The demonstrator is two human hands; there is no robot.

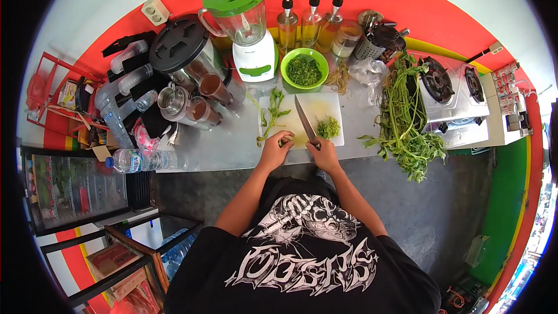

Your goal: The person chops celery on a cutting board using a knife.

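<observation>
My right hand (323, 153) is wrapped round the handle of a kitchen knife (304, 117), whose blade points away from me over the white cutting board (332, 102). At the board's front left edge, my left hand (278, 149) has its fingers curled together; what they hold, if anything, is hidden. Leafy green stalks (273, 113) lie on the board's left side, some reaching past its edge. A small heap of chopped green stems (328, 127) sits to the right of the blade. Behind the board stands a lime-green bowl (285, 75) with finely chopped greens (304, 70) in it.
A blender (251, 29) and several pump bottles (311, 22) line the back. Long leafy vegetables (404, 116) lie on the right, against a gas stove (456, 96). Metal jugs (189, 109), brown-filled cups (214, 88) and a water bottle (131, 161) stand or lie left.
</observation>
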